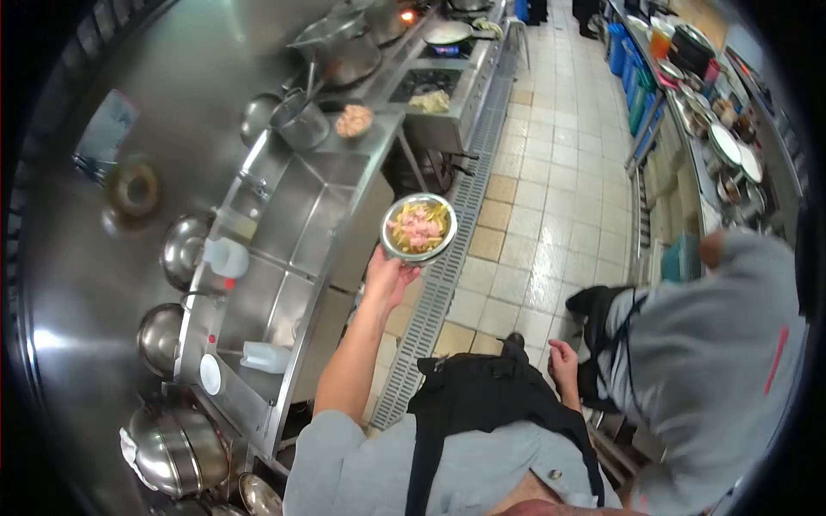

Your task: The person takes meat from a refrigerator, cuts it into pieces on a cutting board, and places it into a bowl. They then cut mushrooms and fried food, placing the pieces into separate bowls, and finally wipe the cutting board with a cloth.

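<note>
My left hand (393, 277) grips the near rim of a round metal bowl (387, 225), holding it out over the floor drain. Pink pieces of what looks like raw meat (418, 229) lie in the bowl on top of yellow-green strips (437, 213). The fingers under the bowl are partly hidden. Hanging low beside my black apron (499, 404), my right hand (564, 359) is empty, with its fingers loosely bent and apart.
A steel sink counter (331, 225) runs along the left, with a plate of pinkish food (353, 121) and a pot (299, 125). Beyond are stoves, one with a lit burner (446, 50). Close on my right stands a person in a grey shirt (714, 335). The tiled floor (538, 225) looks wet.
</note>
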{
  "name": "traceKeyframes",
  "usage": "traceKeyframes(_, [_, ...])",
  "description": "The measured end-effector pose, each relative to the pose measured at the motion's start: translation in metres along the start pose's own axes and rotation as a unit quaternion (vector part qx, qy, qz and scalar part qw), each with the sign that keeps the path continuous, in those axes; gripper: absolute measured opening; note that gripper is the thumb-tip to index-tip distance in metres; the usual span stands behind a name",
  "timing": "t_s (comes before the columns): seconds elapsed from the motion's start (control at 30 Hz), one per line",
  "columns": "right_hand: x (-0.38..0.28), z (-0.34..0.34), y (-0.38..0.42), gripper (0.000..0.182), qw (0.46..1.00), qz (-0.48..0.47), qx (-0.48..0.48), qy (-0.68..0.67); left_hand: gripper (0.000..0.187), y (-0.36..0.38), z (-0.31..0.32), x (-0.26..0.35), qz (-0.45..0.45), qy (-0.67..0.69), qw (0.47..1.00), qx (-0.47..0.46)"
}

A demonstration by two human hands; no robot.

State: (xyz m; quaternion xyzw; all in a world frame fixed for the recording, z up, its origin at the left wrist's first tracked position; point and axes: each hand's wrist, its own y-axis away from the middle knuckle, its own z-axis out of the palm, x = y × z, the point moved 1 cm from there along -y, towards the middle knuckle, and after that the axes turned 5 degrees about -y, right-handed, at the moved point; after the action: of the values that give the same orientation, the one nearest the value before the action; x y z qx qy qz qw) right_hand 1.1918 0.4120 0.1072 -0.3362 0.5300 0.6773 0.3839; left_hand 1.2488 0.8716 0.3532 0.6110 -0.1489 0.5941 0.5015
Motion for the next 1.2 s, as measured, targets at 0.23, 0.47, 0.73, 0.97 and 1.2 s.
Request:
traceKeyframes(0.23, [-0.078,0.062,-0.118,0.025,0.985,-0.062,-0.049,0.152,0.049,-0.117,-0.057,0.033,0.019,0.046,0.998,0.039])
traceKeyframes(0.47, [-0.083,0.094,-0.181,0.022,0.979,-0.051,0.047,0.192,0.054,-0.285,-0.106,0.082,0.035,0.009,0.999,0.013])
traceKeyframes(0.73, [-0.082,0.253,-0.214,0.025,0.981,0.025,0.097,0.164,0.058,-0.49,-0.168,0.133,-0.026,-0.017,0.999,-0.016])
traceKeyframes(0.97, [-0.122,0.345,-0.22,0.027,0.961,0.046,0.08,0.261,0.059,-0.564,-0.182,0.149,-0.061,-0.051,0.996,-0.038])
traceKeyframes(1.2, [-0.094,0.332,-0.203,0.029,0.954,0.053,0.137,0.26,0.053,-0.609,-0.166,0.183,0.021,0.04,0.998,-0.051])
